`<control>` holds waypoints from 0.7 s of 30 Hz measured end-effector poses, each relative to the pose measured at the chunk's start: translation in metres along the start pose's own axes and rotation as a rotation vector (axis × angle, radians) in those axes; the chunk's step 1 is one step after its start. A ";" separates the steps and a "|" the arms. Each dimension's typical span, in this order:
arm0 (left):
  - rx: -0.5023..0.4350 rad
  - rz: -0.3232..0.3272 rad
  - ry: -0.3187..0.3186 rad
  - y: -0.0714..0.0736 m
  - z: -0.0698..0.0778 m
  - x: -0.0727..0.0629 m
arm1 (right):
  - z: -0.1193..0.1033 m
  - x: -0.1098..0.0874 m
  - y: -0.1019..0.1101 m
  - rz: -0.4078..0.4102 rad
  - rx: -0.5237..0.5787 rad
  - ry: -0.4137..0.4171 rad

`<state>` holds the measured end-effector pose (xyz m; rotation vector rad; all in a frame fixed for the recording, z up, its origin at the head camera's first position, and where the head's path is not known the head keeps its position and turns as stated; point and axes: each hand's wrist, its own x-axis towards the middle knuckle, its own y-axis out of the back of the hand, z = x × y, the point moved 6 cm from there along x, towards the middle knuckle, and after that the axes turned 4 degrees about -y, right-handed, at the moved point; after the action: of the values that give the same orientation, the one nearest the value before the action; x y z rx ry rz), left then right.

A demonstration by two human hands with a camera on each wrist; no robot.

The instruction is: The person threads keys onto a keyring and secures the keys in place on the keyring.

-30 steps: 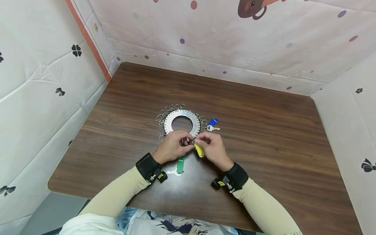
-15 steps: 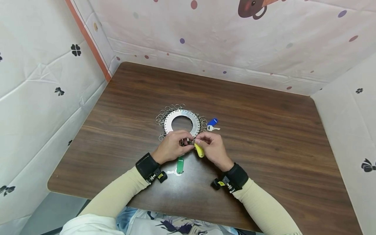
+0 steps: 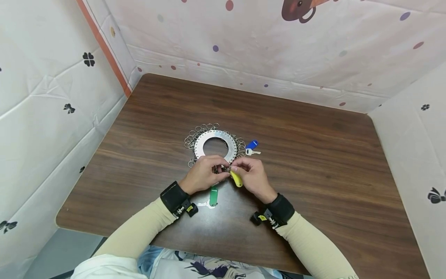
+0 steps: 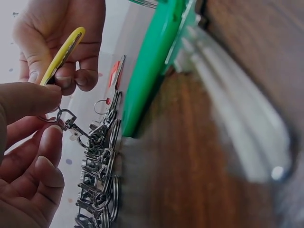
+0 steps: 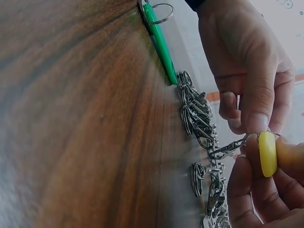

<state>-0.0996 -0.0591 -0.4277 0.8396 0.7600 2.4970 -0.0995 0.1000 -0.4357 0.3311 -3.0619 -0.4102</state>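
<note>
My left hand (image 3: 203,174) pinches a metal split ring (image 4: 47,118) between thumb and fingertips, at the near edge of a round silver plate (image 3: 199,148). My right hand (image 3: 256,179) grips a yellow key tag (image 3: 237,179) with thumb and fingers, right against the left fingertips. In the left wrist view, a swivel clasp (image 4: 70,124) links that split ring to the chain of clasps around the plate. Many small key rings (image 3: 191,142) fringe the plate. Both hands cover its near side.
A green key tag (image 3: 213,196) with a silver key (image 3: 205,204) lies in front of the left hand. A blue key tag (image 3: 252,145) and its key (image 3: 253,152) lie right of the plate. Patterned curtains (image 3: 265,58) close off the back of the brown table (image 3: 313,155).
</note>
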 end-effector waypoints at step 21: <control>-0.005 -0.023 0.033 0.001 0.000 0.002 | -0.001 0.000 0.000 0.002 -0.013 0.005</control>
<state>-0.1007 -0.0584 -0.4263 0.7850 0.7698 2.4975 -0.0998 0.0999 -0.4347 0.3287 -3.0532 -0.4284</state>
